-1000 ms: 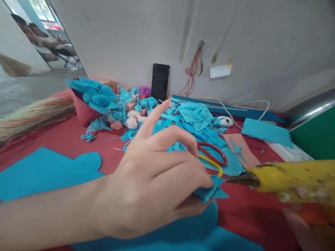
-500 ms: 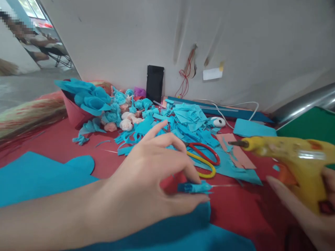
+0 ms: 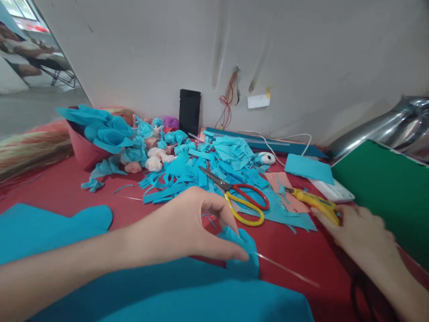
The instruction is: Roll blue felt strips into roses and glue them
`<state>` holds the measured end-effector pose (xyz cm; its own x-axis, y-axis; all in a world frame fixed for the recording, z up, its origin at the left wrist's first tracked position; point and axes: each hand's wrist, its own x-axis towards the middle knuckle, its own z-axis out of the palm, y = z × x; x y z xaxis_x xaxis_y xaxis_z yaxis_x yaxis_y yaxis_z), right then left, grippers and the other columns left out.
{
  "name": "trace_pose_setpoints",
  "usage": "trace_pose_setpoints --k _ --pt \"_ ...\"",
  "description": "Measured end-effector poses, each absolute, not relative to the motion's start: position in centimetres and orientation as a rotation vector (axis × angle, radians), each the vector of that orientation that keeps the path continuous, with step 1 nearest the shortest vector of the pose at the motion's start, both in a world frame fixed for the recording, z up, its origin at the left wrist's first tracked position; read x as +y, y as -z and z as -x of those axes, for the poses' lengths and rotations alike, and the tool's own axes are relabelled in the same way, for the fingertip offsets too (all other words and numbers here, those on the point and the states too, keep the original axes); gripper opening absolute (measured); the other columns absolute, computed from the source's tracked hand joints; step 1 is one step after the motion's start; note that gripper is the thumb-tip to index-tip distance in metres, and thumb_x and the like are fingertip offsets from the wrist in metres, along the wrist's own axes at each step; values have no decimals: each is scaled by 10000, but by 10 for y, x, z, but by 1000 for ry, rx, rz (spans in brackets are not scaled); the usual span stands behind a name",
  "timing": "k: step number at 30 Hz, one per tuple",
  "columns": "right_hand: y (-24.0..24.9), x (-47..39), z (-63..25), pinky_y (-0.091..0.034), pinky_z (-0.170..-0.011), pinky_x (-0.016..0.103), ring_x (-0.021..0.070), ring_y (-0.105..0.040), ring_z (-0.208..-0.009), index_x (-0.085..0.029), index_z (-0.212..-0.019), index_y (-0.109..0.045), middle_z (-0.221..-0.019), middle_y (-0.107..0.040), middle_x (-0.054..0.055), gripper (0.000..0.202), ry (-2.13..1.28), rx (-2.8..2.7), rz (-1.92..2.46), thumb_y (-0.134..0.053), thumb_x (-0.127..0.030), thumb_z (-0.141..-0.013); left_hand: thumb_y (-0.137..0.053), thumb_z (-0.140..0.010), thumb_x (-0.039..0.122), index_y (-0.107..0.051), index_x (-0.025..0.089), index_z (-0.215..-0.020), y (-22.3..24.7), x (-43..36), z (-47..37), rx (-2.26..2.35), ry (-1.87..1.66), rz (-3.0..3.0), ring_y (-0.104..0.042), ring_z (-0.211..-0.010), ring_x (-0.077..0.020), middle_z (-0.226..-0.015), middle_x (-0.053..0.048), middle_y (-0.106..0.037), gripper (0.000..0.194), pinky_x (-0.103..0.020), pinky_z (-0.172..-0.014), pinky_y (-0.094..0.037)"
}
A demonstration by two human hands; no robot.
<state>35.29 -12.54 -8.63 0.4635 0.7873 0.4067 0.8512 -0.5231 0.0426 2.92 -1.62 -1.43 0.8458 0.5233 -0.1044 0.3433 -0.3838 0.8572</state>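
Observation:
My left hand (image 3: 201, 228) reaches in from the left, thumb and fingers closed on a blue paper piece (image 3: 246, 250). A thin pale wire (image 3: 288, 269) sticks out of that piece to the right. At the right, my right hand (image 3: 358, 232) is on the yellow glue gun (image 3: 318, 203), which lies low over the table with its nozzle to the left. Red-and-yellow-handled scissors (image 3: 246, 205) lie just beyond my left hand. Large blue sheets (image 3: 174, 293) spread under and in front of my left arm.
Blue strips (image 3: 234, 154), paper roses (image 3: 154, 163) and a pink cone with a blue flower (image 3: 83, 150) stand behind. A black phone (image 3: 189, 112) leans on the wall. A green board (image 3: 382, 192) is at the right. A person sits far left.
My right hand has lowered the glue gun to the table, turning it. The blue piece in my left hand now shows as a wider petal, its wire slanting down right. The view has shifted slightly.

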Motion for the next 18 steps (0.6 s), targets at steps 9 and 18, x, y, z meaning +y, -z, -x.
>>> trace_pose_setpoints --k 9,18 --pt "14 -126 -220 -523 -635 143 108 -649 -738 -340 -741 -632 -821 -680 -113 185 25 -1810 1669 -469 -381 -819 -535 -793 168 -579 207 -742 12 -23 -19 82 -871 -2878 -532 -814 -132 -731 74 -669 78 -397 -1091 -43" --pt "18 -128 -206 -535 -560 161 161 -634 -791 -331 -798 -682 -899 -670 -40 182 -869 -1526 1804 -582 -470 -735 -470 -770 66 -589 240 -660 2 -32 -21 29 -1124 -2980 -556 -731 -114 -667 133 -690 237 -383 -1094 -136"
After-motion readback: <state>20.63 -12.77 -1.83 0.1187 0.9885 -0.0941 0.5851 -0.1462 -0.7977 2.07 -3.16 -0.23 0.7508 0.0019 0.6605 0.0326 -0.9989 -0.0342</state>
